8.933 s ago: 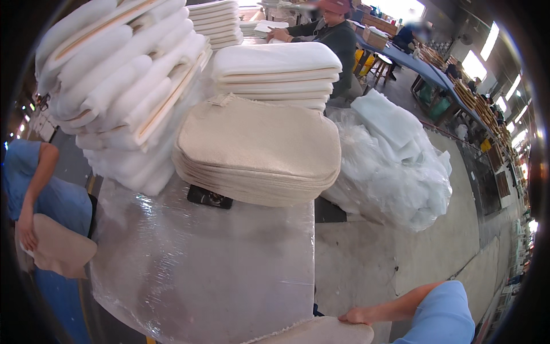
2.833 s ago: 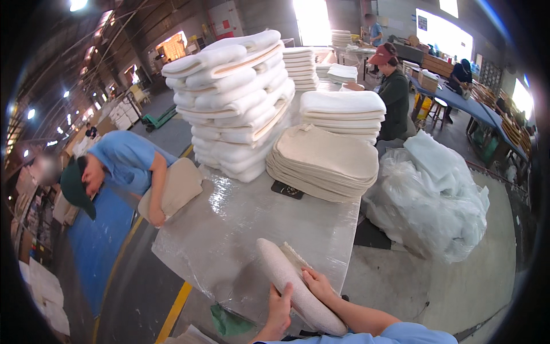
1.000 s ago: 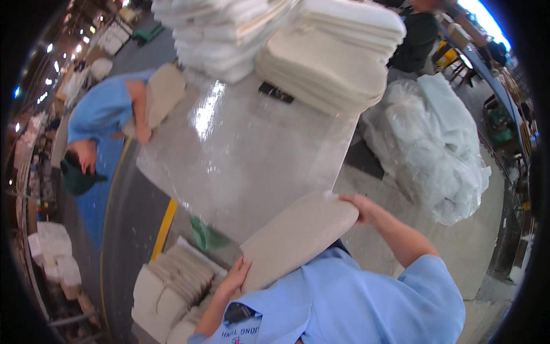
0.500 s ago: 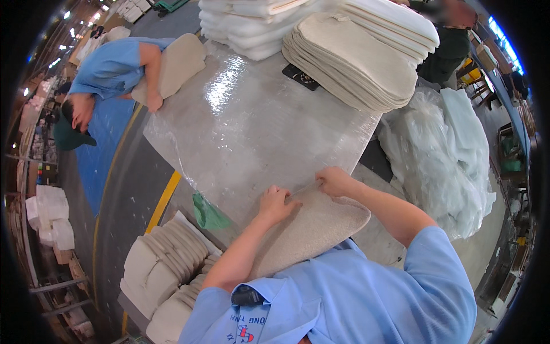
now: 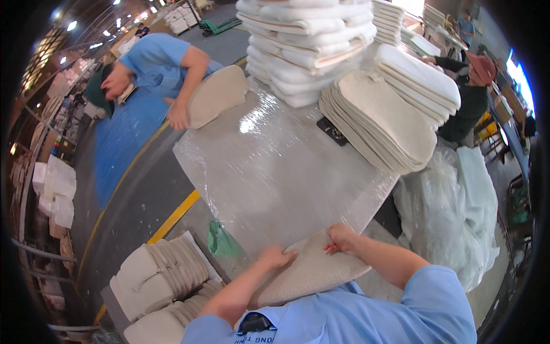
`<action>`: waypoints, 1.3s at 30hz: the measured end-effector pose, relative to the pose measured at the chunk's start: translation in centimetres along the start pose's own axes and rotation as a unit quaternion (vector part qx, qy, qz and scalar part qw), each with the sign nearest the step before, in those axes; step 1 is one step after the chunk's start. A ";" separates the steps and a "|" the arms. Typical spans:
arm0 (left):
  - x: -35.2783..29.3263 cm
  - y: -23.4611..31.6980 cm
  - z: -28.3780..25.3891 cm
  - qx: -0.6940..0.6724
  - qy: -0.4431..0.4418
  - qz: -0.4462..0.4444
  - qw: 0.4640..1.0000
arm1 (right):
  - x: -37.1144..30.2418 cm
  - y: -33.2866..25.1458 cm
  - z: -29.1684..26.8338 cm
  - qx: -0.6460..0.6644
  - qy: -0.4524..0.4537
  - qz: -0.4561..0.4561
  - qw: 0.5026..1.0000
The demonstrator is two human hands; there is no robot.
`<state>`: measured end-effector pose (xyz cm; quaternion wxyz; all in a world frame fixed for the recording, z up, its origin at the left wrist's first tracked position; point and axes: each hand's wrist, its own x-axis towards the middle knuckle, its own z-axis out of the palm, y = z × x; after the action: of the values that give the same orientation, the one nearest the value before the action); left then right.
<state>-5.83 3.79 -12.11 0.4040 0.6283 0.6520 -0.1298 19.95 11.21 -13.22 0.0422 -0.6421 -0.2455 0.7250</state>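
A beige fabric pad [image 5: 318,269] with a rounded end lies in front of my body, by the near edge of the plastic-covered table [image 5: 275,189]. My left hand [image 5: 276,257] is at the pad's far left edge, its thumb reaching over the fabric; motion smears the other fingers. Over the far edge of the pad, my right hand [image 5: 342,238] is closed with curled fingertips against or just above the fabric. Whatever those fingertips pinch is too small to make out.
Beige pads [image 5: 381,120] are stacked at the table's far right, beside a dark flat object [image 5: 332,132] and tall white pads [image 5: 309,51]. More pads [image 5: 160,278] stand lower left, near a green bag [image 5: 222,241]. Clear plastic [image 5: 438,212] heaps right. A co-worker [image 5: 163,69] handles another pad [image 5: 217,97].
My view has tilted up, so the table and stacks sit lower in the picture. My right hand's fingertips have come from the pad's edge to over its surface. The left hand has shifted slightly.
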 end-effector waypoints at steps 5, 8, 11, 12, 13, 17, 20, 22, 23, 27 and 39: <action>0.2 0.5 2.6 -0.052 0.108 -0.022 0.993 | 0.6 1.7 1.7 0.111 0.086 -0.001 0.990; 0.5 0.4 2.5 -0.056 0.175 -0.021 0.983 | 1.1 1.2 2.7 -0.022 0.132 -0.071 0.988; 1.2 -0.1 3.6 -0.061 0.216 -0.010 0.975 | 0.6 1.4 3.1 -0.053 0.160 -0.098 0.981; 1.4 -0.3 4.0 -0.062 0.222 -0.015 0.973 | 0.4 1.9 3.3 -0.069 0.158 -0.107 0.979; 1.9 -0.4 4.3 -0.060 0.227 -0.013 0.972 | 0.3 2.1 3.2 -0.086 0.155 -0.114 0.978; 2.2 -0.9 5.5 -0.046 0.273 0.001 0.961 | 0.4 2.2 3.0 -0.121 0.162 -0.148 0.968; 2.3 -1.2 4.9 -0.035 0.274 0.025 0.961 | -0.2 1.6 3.0 -0.097 0.160 -0.160 0.969; 1.5 -1.4 3.8 -0.041 0.238 0.046 0.969 | -0.9 1.0 2.9 -0.085 0.154 -0.165 0.971; 0.5 -1.7 3.0 -0.050 0.211 0.061 0.974 | -1.2 1.0 2.7 -0.084 0.151 -0.167 0.971; -6.1 -1.1 -0.8 -0.118 0.061 0.014 0.991 | -1.8 0.1 3.6 -0.106 0.126 -0.174 0.971; -3.7 -5.2 4.5 -0.090 0.292 0.019 0.952 | -0.9 2.1 -0.1 -0.020 0.022 -0.123 0.992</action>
<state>-9.43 -2.80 -14.18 0.2534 0.6123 0.7383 0.1262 20.71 9.07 -13.20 0.1239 -0.6238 -0.3362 0.6946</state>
